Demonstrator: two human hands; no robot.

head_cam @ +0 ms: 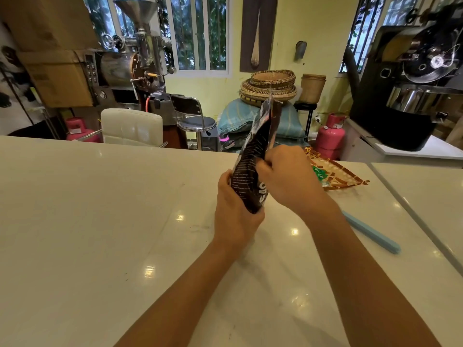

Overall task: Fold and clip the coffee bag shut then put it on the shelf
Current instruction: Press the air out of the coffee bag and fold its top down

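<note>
While the coffee bag (253, 156) is being held upright just above the white desk (100, 209), its lower end is being wrapped by the left hand (234, 209), whose fingers are being curled closed around the base. Its middle is being pinched by the right hand (288, 179), the fingers being pressed shut against the near edge of the pack. The bag is being seen as a tall, narrow pouch of dark, glossy film with white printing, its top standing unfolded and slightly crumpled.

By the look of it, the film is being judged thin, soft and somewhat slippery, so it is likely being creased easily yet springing back unless it is being held flat. The weight is probably being carried low, where the contents would settle; how full it is cannot be told. A hold near the flattened top, with the base being steadied, is being judged best for folding.

A long, pale blue clip (370, 231), seemingly stiff plastic, is lying on the desk to the right, well apart from the bag. Beyond the right hand, a woven tray (338, 174) of cane is resting on the desk. The desk surface is being seen as smooth and shiny, with lamp reflections. No shelf is being identified with certainty.
</note>
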